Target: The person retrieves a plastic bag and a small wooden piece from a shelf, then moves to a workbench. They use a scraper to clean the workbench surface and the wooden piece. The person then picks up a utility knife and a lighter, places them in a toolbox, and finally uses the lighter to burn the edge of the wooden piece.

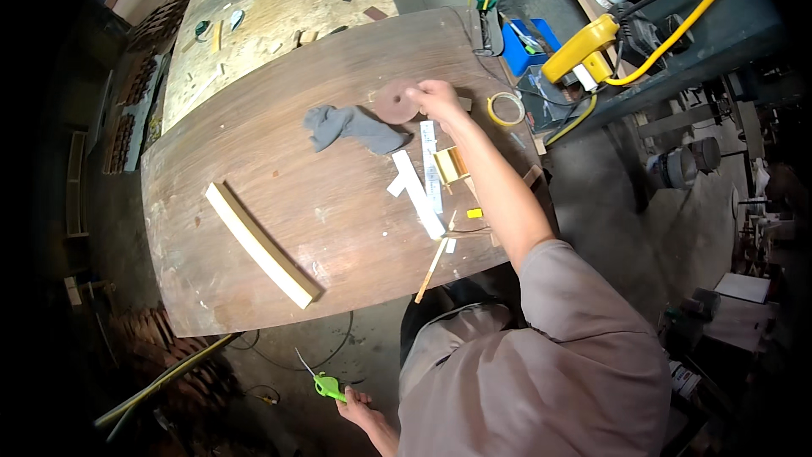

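My right hand [440,102] is closed on the edge of a round reddish-brown sanding disc [393,101] with a small hole in its middle, at the far side of the brown table. Beside the disc lies a crumpled grey cloth [345,129]. Below the table's near edge, my left hand [359,410] is wrapped round the handle of a bright green air blow gun [328,386], whose thin nozzle points up and left. A long pale wooden strip [260,245] lies on the left half of the tabletop, touched by neither hand.
White strips [417,193], a small wooden frame [450,166] and a yellow block [474,213] lie under my right forearm. A tape roll [507,108], blue bin [529,44] and yellow power tool [584,49] with a cord stand far right. A plywood table [262,8] adjoins behind.
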Motion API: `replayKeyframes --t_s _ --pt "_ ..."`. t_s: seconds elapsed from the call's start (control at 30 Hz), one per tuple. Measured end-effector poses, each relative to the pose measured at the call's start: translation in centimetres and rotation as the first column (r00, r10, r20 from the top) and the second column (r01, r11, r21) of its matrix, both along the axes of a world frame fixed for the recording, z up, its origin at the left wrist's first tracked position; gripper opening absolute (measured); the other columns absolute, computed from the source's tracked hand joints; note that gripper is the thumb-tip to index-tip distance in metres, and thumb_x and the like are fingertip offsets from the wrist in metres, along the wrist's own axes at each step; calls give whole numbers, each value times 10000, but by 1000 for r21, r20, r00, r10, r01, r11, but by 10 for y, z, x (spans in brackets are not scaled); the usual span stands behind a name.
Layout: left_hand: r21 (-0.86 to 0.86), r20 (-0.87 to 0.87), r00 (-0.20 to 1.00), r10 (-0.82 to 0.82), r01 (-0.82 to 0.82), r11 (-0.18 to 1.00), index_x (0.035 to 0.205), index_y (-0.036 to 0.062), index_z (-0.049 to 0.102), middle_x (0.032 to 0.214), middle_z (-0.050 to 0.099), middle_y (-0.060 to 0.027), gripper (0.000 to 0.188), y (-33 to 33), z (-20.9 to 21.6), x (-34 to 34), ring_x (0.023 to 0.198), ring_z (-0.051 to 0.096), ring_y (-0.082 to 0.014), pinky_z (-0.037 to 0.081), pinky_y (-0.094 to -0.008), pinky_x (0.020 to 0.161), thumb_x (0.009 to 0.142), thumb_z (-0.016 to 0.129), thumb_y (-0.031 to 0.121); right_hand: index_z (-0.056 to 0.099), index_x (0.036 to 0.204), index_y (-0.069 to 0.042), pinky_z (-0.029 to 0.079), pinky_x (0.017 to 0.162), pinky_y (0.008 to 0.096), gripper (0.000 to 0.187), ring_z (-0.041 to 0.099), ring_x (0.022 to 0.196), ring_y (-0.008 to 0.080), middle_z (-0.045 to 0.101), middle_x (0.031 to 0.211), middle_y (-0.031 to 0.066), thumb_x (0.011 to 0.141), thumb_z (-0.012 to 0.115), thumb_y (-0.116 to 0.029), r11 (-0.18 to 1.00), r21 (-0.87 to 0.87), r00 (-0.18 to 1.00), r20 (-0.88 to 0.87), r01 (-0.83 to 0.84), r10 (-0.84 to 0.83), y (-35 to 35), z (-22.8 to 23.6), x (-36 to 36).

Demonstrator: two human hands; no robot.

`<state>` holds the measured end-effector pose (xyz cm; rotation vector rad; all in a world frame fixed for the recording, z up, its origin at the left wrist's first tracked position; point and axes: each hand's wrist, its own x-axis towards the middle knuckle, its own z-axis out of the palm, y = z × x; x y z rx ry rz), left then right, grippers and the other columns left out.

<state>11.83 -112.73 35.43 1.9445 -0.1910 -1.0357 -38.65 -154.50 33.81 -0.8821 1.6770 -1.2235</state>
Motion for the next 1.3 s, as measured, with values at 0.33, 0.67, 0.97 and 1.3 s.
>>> replayKeyframes --t_s 0.33,0.67,0.97,1.3 --pt "6 -47 987 -151 151 988 857 121 457 629 371 62 161 -28 -15 -18 483 322 -50 282 -240 432 923 599 85 595 941 -51 537 569 291 122 590 627 153 592 794 40 961 646 -160 690 -296 686 613 660 -393 103 -2 -82" --pt "-17 -50 990 -133 133 991 876 102 462 647 393 57 135 -26 -5 -12 494 337 -57 300 -240 440 930 574 50 490 1319 98 514 994 363 397 602 1175 318 527 1363 250 966 584 -56 521 -265 488 799 811 -353 107 1 -91" --pt "-25 -63 996 -63 62 998 906 94 491 663 402 53 99 8 -10 -2 504 334 -58 307 -241 452 927 580 54 690 1088 7 541 813 412 575 694 942 334 689 1083 202 833 695 -509 945 316 628 -753 83 196 149 28 -30" --pt "-69 -67 996 -51 46 997 940 99 504 652 386 55 94 1 1 -24 505 353 -62 312 -235 455 926 594 77 562 1176 51 560 809 427 707 689 946 346 701 1006 208 693 742 -433 867 498 529 -736 3 421 122 34 36"
